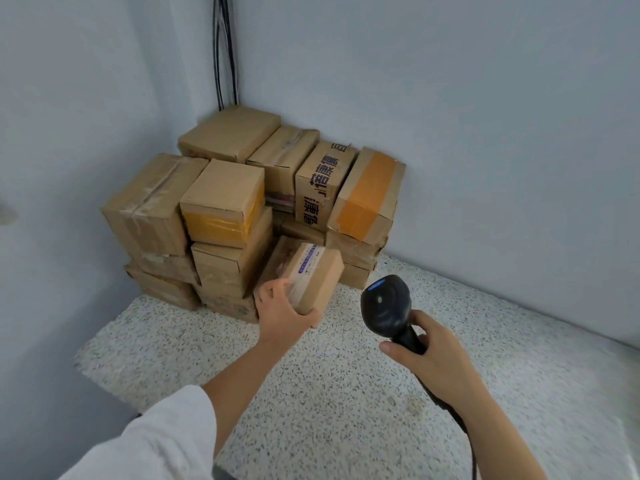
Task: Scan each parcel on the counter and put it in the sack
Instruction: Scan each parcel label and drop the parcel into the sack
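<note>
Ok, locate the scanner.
The scanner is right of centre in the head view, in the right hand above the counter, beside the parcel the left hand holds.

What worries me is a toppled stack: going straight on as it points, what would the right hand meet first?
Probably the parcel held by the left hand, with the scanner in the right hand touching it first; the stack lies behind. Depth is unclear.

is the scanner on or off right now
On, it seems: a blue light glows on the scanner head, which the right hand grips.
</note>
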